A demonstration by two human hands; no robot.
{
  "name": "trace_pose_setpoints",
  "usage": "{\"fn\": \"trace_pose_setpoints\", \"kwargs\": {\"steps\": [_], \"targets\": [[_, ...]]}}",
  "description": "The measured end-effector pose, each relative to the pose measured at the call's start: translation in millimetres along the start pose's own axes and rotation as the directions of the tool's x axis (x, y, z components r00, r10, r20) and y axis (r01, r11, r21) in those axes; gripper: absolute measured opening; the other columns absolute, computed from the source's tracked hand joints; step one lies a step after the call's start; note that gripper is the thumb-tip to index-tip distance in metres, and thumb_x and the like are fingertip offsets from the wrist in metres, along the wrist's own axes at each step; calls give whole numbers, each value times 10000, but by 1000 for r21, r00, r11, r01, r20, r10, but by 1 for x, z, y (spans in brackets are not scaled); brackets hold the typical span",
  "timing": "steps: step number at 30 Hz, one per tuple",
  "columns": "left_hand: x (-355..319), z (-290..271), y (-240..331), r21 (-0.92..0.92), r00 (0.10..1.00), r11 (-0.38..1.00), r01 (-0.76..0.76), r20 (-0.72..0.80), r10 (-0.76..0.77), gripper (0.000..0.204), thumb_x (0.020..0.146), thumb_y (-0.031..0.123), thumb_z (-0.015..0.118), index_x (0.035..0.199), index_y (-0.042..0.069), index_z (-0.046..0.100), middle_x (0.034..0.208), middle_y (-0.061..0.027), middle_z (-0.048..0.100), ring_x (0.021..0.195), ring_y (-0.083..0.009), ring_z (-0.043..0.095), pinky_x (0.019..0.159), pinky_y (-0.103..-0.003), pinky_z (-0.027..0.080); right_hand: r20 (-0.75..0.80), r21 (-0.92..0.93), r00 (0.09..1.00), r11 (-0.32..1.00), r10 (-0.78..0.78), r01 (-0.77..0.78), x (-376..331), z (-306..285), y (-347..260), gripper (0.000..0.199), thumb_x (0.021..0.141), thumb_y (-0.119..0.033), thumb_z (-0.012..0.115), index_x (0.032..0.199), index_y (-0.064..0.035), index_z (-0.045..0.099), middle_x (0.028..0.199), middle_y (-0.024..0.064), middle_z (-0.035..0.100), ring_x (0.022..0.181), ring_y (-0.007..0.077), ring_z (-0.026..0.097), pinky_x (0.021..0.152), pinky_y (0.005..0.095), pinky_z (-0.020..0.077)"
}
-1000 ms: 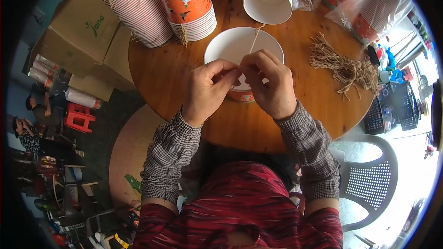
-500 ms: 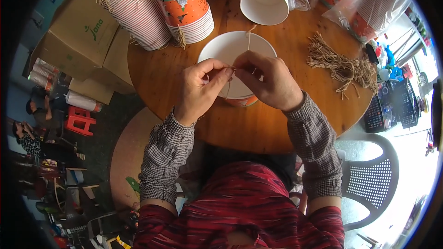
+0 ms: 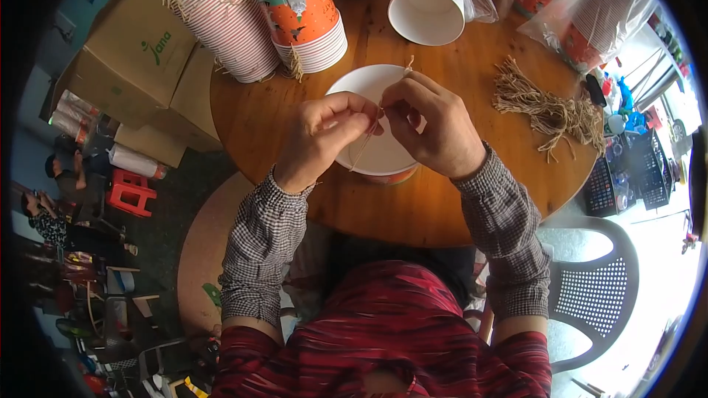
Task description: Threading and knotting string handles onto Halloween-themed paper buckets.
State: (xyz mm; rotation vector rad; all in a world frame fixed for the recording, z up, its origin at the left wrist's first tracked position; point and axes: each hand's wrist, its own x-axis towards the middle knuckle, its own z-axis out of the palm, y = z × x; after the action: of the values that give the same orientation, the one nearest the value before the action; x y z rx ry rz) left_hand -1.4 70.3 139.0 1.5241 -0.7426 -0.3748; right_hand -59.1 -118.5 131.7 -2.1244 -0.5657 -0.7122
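Note:
A white-lined paper bucket (image 3: 383, 162) with an orange outside stands upright on the round wooden table (image 3: 398, 217). Over its opening, my left hand (image 3: 317, 136) and my right hand (image 3: 435, 129) meet fingertip to fingertip. Both pinch a thin tan cord (image 3: 361, 149), whose loose end hangs down in front of the bucket's inside. A knotted bit of cord pokes up at the far rim, just beyond my right hand. My fingers hide the spot where the cord is gripped. Right of the bucket lies a bundle of cut cords (image 3: 549, 107).
Nested buckets (image 3: 221, 15) lean at the far left beside a shorter orange stack (image 3: 302, 18). A white bucket (image 3: 424, 15) lies on its side at the back, near bagged stacks (image 3: 601, 22). Cardboard boxes (image 3: 144, 51), a red stool (image 3: 131, 191) and a grey chair (image 3: 594, 287) surround the table.
My fingers have shifted slightly to the right while still pinching the cord. The view has moved a little, so the bucket and stacks appear lower and slightly rightward.

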Motion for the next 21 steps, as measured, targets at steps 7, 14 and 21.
{"fn": "trace_pose_setpoints", "kwargs": {"steps": [7,14,21], "targets": [[4,5,-2,201,996,976,-87,-14,91,127,867,108,637,878,-18,647,794,-51,678,777,-106,642,733,-260,506,-27,-18,1000,1000,8,-9,-4,3,-4,140,758,-19,631,877,-43,562,800,105,563,685,300,607,607,382,508],[-7,1,-6,418,990,899,-129,10,138,113,831,123,633,812,12,619,744,-44,657,703,-128,625,666,-285,489,-163,-167,983,985,-82,55,-7,10,5,153,757,-12,638,874,-45,545,728,115,560,658,315,596,584,389,492],[-33,-6,-27,531,934,782,-325,50,354,95,762,68,675,735,55,585,792,-40,602,767,-202,585,727,-323,459,-382,-257,924,961,-1,-106,0,-12,23,124,796,22,605,869,-33,521,724,136,577,619,311,601,547,376,484]]}}
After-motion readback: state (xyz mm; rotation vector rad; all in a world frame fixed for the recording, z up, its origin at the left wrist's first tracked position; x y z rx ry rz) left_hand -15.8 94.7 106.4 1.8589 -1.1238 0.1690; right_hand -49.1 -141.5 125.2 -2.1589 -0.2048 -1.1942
